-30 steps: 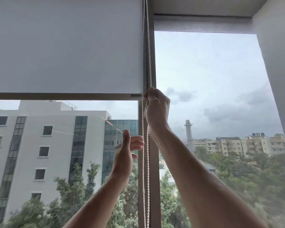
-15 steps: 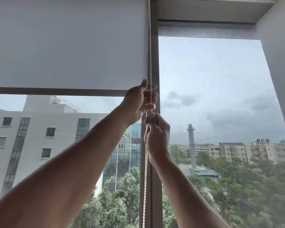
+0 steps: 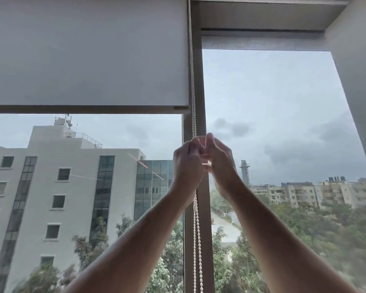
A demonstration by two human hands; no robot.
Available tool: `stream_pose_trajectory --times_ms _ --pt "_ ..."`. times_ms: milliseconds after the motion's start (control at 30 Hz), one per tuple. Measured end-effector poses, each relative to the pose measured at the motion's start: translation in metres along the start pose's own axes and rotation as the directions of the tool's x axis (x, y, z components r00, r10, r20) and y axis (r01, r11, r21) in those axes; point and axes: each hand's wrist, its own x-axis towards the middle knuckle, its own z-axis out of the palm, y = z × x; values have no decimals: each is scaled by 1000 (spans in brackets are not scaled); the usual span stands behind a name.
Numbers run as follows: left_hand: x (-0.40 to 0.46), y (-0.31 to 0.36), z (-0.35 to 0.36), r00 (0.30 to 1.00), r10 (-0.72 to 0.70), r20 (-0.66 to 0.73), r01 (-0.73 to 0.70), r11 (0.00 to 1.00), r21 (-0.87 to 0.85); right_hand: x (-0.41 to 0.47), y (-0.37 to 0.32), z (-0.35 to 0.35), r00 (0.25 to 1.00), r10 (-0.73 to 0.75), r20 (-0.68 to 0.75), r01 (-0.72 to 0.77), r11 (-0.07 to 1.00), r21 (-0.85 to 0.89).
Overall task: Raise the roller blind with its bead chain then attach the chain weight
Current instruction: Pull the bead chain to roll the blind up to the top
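Overhead, grey roller blind half-raised, both hands gripping bead chain, window mullion behind.

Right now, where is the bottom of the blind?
In the head view, the blind's bottom bar crosses the left window pane, above both hands, ending beside the bead chain.

You are at a tall window in an upper-storey room: a pale grey fabric roller blind hangs over glass that looks down on green treetops and a white multi-storey building.
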Motion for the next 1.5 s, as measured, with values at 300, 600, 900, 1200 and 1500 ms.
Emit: stream_pose_trajectory --times_ms 300,600,900,1200,1500 --pt "-26 -22 -10 999 45 14 -45 999 -8 53 -53 23 991 125 -40 -122 990 74" --pt "-51 -43 -19 999 18 43 -18 1000 -15 54 -45 51 987 81 -140 -58 985 161" --pt "-69 -66 -35 975 -178 129 203 957 -208 23 -29 45 980 -82 -183 101 990 102" --pt "-1 -13 -41 999 12 50 -11 999 -32 -3 -11 35 962 -172 -211 150 981 -120" --pt "56 76 -8 956 -147 255 175 981 -88 -30 17 37 965 -201 -167 182 976 -118"
